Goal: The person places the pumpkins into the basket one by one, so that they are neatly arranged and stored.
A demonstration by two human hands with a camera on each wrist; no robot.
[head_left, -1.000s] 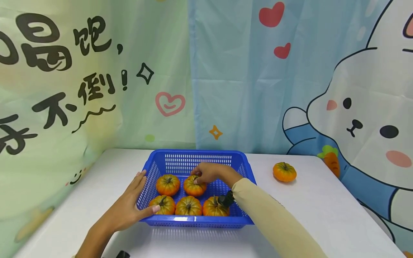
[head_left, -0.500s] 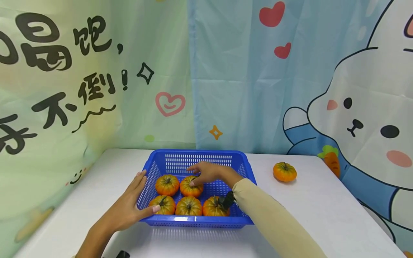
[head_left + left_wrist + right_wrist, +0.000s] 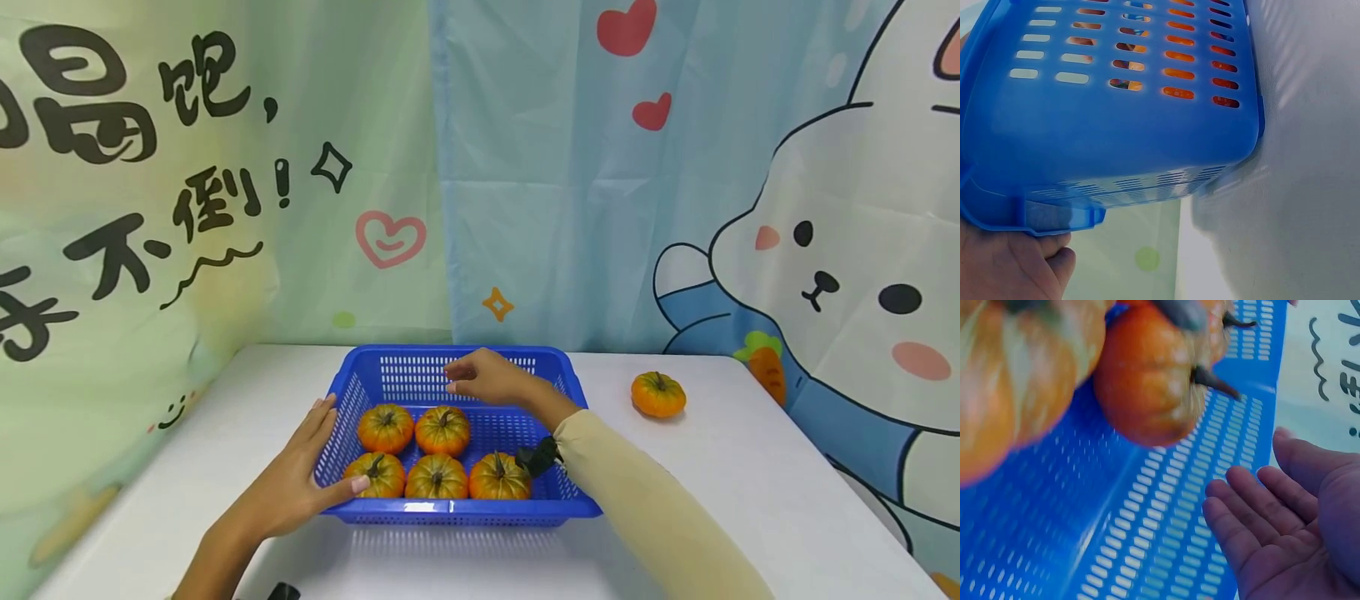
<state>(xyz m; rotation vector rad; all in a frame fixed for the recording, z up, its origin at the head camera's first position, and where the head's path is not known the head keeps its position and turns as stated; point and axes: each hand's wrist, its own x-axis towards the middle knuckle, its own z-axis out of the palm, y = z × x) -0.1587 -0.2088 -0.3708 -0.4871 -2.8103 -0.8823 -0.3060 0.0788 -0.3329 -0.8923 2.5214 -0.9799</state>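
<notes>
In the head view, a blue plastic basket (image 3: 453,511) holds several small orange pumpkins, two behind and the others along the front. My right hand (image 3: 491,377) is raised over the back of the basket, behind the back-row pumpkin (image 3: 442,431), with nothing in its grasp. Its fingers look relaxed in the right wrist view, where the hand (image 3: 1285,531) is beside the basket's perforated wall. My left hand (image 3: 300,475) rests at the basket's left side, fingers extended along the rim, thumb reaching over the front-left pumpkin (image 3: 378,475).
One more pumpkin (image 3: 657,394) sits on the white table (image 3: 720,483), right of the basket. A printed curtain (image 3: 510,183) hangs behind the table. A black wrist camera (image 3: 536,457) on the right arm is close to the front-right pumpkin (image 3: 500,477).
My right hand slid the back-row pumpkin slightly left toward its neighbour, then let go and rose up and back. My left hand stays on the basket. The head view shifted slightly.
</notes>
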